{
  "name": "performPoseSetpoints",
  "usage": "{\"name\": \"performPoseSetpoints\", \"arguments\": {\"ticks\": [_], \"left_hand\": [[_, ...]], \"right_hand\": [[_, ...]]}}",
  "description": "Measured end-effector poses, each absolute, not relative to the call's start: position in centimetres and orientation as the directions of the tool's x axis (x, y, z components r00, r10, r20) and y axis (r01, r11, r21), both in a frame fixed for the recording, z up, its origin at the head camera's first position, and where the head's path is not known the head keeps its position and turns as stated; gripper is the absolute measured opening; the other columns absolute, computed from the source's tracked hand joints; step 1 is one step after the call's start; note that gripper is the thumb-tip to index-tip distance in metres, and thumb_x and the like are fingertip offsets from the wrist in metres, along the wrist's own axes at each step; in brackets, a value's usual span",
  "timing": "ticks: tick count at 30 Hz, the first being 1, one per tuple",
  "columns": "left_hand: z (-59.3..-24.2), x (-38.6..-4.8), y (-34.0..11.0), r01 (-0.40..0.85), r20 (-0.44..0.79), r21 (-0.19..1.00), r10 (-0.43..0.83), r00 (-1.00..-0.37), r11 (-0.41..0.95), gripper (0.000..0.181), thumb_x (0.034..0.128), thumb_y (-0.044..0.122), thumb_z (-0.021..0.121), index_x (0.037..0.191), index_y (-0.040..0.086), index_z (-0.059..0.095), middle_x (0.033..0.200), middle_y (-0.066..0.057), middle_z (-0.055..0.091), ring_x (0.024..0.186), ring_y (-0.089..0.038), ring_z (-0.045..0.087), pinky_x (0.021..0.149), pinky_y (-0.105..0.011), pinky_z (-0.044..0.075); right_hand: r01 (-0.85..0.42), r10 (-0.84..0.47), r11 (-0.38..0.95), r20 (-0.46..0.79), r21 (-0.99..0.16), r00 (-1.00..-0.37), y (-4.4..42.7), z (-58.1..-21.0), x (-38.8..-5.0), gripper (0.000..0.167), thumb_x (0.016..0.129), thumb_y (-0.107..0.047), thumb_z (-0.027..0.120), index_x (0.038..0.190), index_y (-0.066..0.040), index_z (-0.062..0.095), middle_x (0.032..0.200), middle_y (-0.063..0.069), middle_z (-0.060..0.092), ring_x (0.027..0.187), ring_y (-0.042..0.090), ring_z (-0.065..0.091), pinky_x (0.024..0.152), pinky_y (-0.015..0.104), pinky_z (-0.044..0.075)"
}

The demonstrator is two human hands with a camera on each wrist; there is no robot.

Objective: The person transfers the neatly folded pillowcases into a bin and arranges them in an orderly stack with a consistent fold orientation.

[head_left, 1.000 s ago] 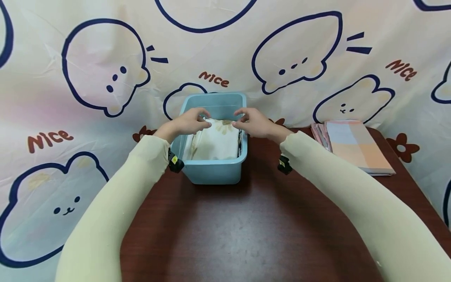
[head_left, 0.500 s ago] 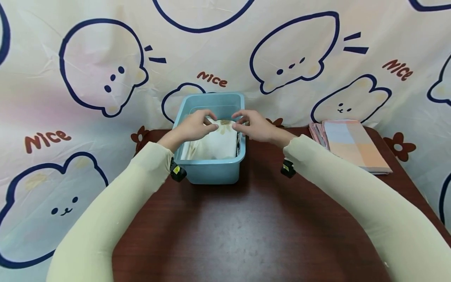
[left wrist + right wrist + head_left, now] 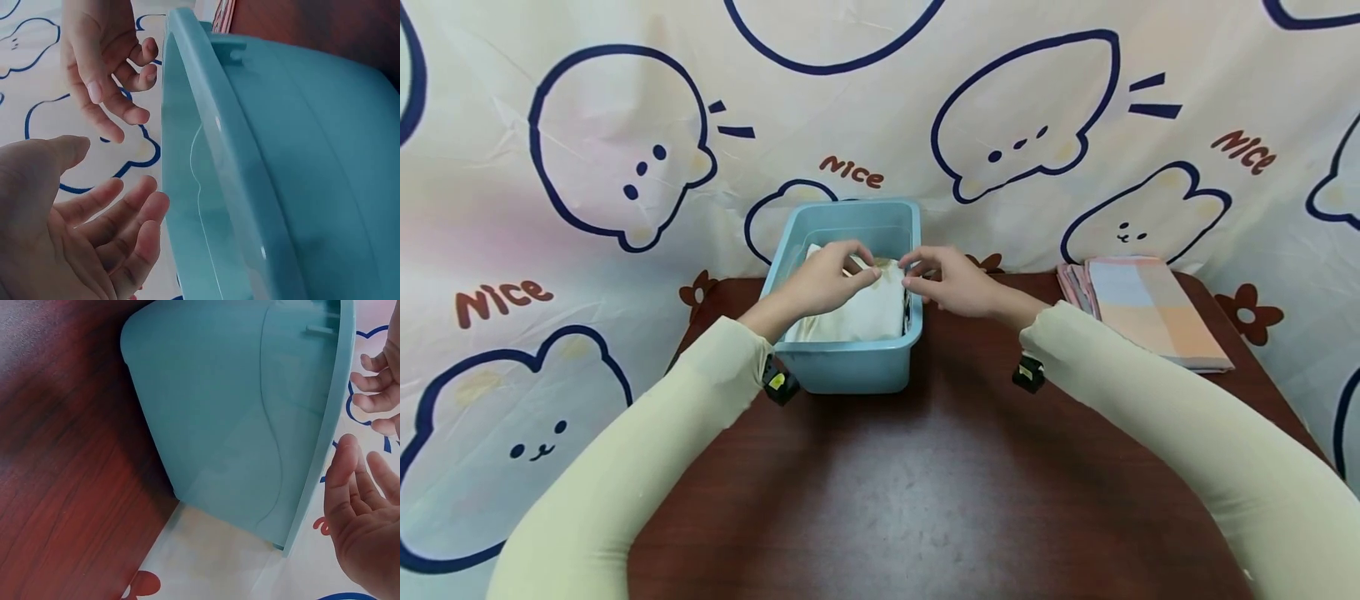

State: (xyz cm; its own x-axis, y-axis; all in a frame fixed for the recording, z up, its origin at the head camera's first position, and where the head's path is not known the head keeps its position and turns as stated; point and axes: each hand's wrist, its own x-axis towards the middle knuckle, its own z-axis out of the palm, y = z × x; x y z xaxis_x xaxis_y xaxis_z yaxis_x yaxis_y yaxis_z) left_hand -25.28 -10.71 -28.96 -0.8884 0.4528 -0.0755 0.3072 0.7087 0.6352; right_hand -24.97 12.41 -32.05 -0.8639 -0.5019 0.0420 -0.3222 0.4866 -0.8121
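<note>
A blue plastic bin stands on the table with folded white cloth inside, printed with a pale yellow-brown pattern near its far edge. Over the bin hovers my left hand, fingers relaxed and slightly bent, holding nothing. My right hand is above the bin's right rim, its fingers loosely bent and pointing toward the left hand. In the left wrist view, both the left hand and the right hand are bare-palmed and apart, above the rim. The right wrist view shows the bin's outer side wall.
At the table's back right lies a stack of folded checked cloth in peach, blue and pink. Behind the dark red-brown table hangs a white curtain with cartoon drawings, close to the bin's far side.
My left hand has drifted right and a little toward me over the cloth. The right hand has shifted slightly toward me and to the right. The bin and its cloth look the same.
</note>
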Motion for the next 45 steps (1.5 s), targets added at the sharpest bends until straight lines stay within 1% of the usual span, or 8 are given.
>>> {"name": "performPoseSetpoints", "arguments": {"ticks": [2, 7, 14, 23, 29, 34, 39, 45], "left_hand": [[-29.0, -25.1, -10.6, 0.308, -0.078, 0.639, 0.458, -0.885, 0.704, 0.035, 0.1037, 0.035, 0.056, 0.127, 0.009, 0.059, 0.120, -0.015, 0.068, 0.107, -0.030, 0.068, 0.086, -0.044, 0.057], [-29.2, -24.5, -10.1, 0.323, -0.075, 0.637, 0.473, -0.878, 0.700, 0.037, 0.1024, 0.037, 0.058, 0.127, 0.010, 0.060, 0.122, -0.014, 0.068, 0.110, -0.029, 0.068, 0.088, -0.045, 0.057], [-29.1, -23.5, -9.2, 0.358, -0.054, 0.634, 0.500, -0.864, 0.686, 0.035, 0.1005, 0.034, 0.061, 0.126, 0.011, 0.060, 0.118, -0.013, 0.071, 0.104, -0.027, 0.069, 0.085, -0.042, 0.057], [-28.9, -22.2, -8.2, 0.376, -0.042, 0.665, 0.535, -0.844, 0.645, 0.034, 0.1004, 0.032, 0.061, 0.127, 0.011, 0.060, 0.115, -0.012, 0.072, 0.105, -0.027, 0.070, 0.086, -0.042, 0.057], [-29.2, -21.9, -7.6, 0.397, -0.019, 0.680, 0.556, -0.831, 0.617, 0.029, 0.1007, 0.027, 0.061, 0.123, 0.009, 0.062, 0.114, -0.012, 0.073, 0.103, -0.027, 0.070, 0.086, -0.041, 0.057], [-29.3, -21.6, -7.3, 0.399, -0.009, 0.694, 0.561, -0.828, 0.600, 0.022, 0.1007, 0.025, 0.060, 0.117, 0.010, 0.063, 0.115, -0.010, 0.071, 0.102, -0.026, 0.071, 0.085, -0.040, 0.056], [-29.5, -21.2, -7.1, 0.406, -0.008, 0.711, 0.584, -0.812, 0.574, 0.024, 0.1016, 0.023, 0.059, 0.121, 0.008, 0.062, 0.116, -0.011, 0.071, 0.101, -0.025, 0.070, 0.087, -0.039, 0.056], [-29.9, -20.7, -6.9, 0.415, -0.010, 0.729, 0.614, -0.789, 0.545, 0.025, 0.1013, 0.021, 0.060, 0.122, 0.008, 0.061, 0.110, -0.011, 0.073, 0.096, -0.022, 0.070, 0.084, -0.035, 0.054]], "right_hand": [[-0.322, -0.507, 0.483, 0.040, -0.814, -0.861, 12.6, -32.2, -24.7, 0.036, 0.105, -0.020, 0.055, 0.138, -0.006, 0.056, 0.126, 0.019, 0.066, 0.083, 0.024, 0.065, 0.068, 0.036, 0.055], [-0.328, -0.515, 0.472, 0.046, -0.819, -0.856, 13.2, -32.4, -24.0, 0.034, 0.105, -0.020, 0.055, 0.136, -0.007, 0.057, 0.119, 0.019, 0.067, 0.083, 0.023, 0.062, 0.067, 0.033, 0.054], [-0.362, -0.531, 0.445, 0.084, -0.819, -0.843, 14.4, -32.5, -23.0, 0.033, 0.104, -0.017, 0.057, 0.134, -0.004, 0.059, 0.110, 0.017, 0.068, 0.081, 0.026, 0.059, 0.063, 0.030, 0.052], [-0.358, -0.516, 0.455, 0.086, -0.816, -0.852, 16.0, -33.0, -21.7, 0.031, 0.104, -0.018, 0.057, 0.132, -0.005, 0.060, 0.107, 0.013, 0.066, 0.079, 0.025, 0.058, 0.061, 0.032, 0.052], [-0.351, -0.501, 0.460, 0.088, -0.816, -0.861, 17.3, -33.5, -20.8, 0.029, 0.104, -0.017, 0.058, 0.130, -0.007, 0.061, 0.108, 0.012, 0.067, 0.081, 0.029, 0.060, 0.061, 0.034, 0.054], [-0.335, -0.481, 0.475, 0.079, -0.814, -0.873, 18.3, -34.0, -20.4, 0.029, 0.103, -0.018, 0.058, 0.130, -0.008, 0.061, 0.108, 0.012, 0.067, 0.080, 0.023, 0.060, 0.061, 0.032, 0.054], [-0.308, -0.466, 0.483, 0.058, -0.820, -0.883, 19.2, -34.6, -20.1, 0.029, 0.104, -0.019, 0.058, 0.130, -0.008, 0.060, 0.110, 0.013, 0.068, 0.083, 0.025, 0.062, 0.063, 0.035, 0.055], [-0.314, -0.461, 0.480, 0.069, -0.819, -0.885, 20.3, -35.4, -19.7, 0.028, 0.104, -0.017, 0.058, 0.129, -0.007, 0.060, 0.108, 0.013, 0.068, 0.082, 0.024, 0.062, 0.062, 0.032, 0.054]]}}
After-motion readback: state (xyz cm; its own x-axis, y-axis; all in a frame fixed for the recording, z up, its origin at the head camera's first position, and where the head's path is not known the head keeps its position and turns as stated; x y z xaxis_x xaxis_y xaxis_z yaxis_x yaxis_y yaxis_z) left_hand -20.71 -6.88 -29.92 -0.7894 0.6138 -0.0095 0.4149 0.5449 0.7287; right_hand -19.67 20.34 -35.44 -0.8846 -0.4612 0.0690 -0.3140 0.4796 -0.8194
